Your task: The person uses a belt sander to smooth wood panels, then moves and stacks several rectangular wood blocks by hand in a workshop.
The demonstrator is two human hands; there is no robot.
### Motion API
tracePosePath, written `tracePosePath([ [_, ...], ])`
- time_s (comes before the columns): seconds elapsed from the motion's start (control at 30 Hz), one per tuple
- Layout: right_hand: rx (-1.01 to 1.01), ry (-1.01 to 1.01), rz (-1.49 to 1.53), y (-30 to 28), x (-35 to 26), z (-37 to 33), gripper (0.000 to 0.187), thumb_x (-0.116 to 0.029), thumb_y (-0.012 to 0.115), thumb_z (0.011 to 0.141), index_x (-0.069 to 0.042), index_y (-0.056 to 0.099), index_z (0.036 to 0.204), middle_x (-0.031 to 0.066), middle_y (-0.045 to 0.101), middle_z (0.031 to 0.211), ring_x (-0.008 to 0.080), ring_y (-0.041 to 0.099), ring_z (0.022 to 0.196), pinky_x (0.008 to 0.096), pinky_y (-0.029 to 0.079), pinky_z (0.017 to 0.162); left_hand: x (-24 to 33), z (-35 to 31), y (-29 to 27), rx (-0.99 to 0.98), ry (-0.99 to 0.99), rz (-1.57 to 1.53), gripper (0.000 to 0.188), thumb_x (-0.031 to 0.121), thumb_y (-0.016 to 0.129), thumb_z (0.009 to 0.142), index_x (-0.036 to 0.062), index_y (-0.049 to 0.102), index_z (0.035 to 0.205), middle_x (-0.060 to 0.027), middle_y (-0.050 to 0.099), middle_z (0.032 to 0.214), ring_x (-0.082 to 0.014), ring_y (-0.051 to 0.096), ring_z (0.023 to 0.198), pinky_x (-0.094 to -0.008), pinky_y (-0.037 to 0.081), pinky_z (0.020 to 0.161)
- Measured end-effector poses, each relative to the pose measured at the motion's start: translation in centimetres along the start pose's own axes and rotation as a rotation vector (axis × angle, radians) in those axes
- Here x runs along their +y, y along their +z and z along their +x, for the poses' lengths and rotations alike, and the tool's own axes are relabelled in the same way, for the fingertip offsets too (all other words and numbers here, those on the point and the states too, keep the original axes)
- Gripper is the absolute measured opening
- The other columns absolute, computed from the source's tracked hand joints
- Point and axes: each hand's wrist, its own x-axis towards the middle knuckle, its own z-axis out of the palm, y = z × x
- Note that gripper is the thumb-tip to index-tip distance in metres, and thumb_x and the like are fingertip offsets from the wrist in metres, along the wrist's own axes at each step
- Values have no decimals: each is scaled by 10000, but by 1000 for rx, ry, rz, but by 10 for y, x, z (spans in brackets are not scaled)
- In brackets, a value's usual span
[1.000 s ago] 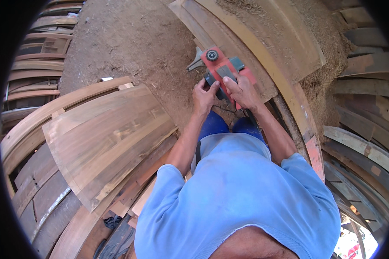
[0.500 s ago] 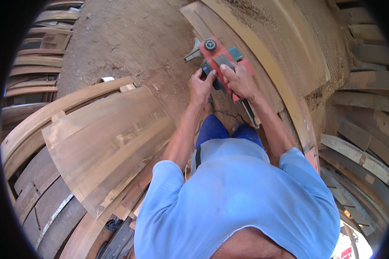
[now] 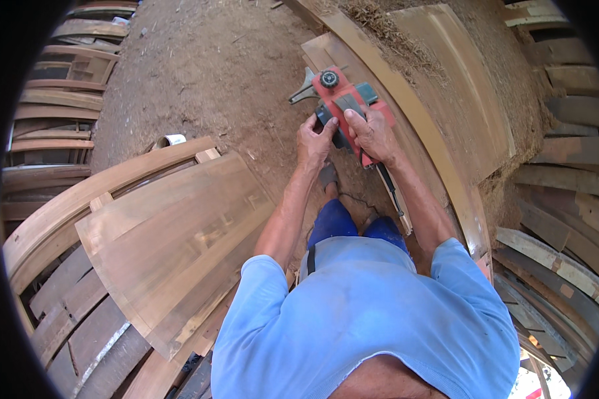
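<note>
A red electric hand planer (image 3: pixel 343 90) with a black round knob at its front is over a long brown board (image 3: pixel 325 50). My right hand (image 3: pixel 378 138) is wrapped round its rear handle, thumb on top. On the planer's left side, the thumb and fingers of my left hand (image 3: pixel 313 143) grip its dark side part (image 3: pixel 340 138). A grey metal bracket (image 3: pixel 304 89) sticks out from the planer's front left. From its rear a black cord (image 3: pixel 387 179) runs back toward my legs. The planer's underside is hidden.
A long yellowish beam (image 3: pixel 406 78) curves along the board's right side. Beyond it lies a wide panel (image 3: pixel 459 100) with wood shavings (image 3: pixel 373 23). At my left a large wooden panel (image 3: pixel 173 246) rests on timber. Stacked planks (image 3: pixel 60 106) line both sides.
The view has shifted, so surroundings and planer sit slightly lower in the picture. Both hands keep their hold on the planer, with little change of grip.
</note>
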Motion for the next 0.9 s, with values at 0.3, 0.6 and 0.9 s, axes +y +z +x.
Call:
tracePosePath([
  [0.3, 61, -88, -43, 17, -22, 65, 528, -515, 540, 947, -4, 597, 827, 52, 576, 661, 141, 566, 588, 316, 445, 548, 25, 59, -17, 11, 3, -98, 298, 171, 721, 896, -20, 675, 1120, -27, 701, 949, -90, 613, 814, -260, 503, 740],
  [0.6, 90, -199, -99, 33, -56, 153, 589, -553, 505, 952, 12, 614, 828, 57, 584, 652, 141, 553, 559, 318, 440, 536, 37, 155, -51, -31, 65, -110, 303, 176, 711, 920, -22, 673, 1147, -38, 692, 991, -97, 606, 849, -253, 493, 773],
  [0.9, 30, -215, -138, 74, -78, 185, 507, -454, 556, 944, 47, 624, 905, 151, 659, 815, 244, 651, 766, 393, 502, 707, 48, 184, -105, 24, 37, 40, 376, 249, 717, 926, -47, 657, 1151, -46, 690, 981, -96, 604, 847, -245, 483, 759],
])
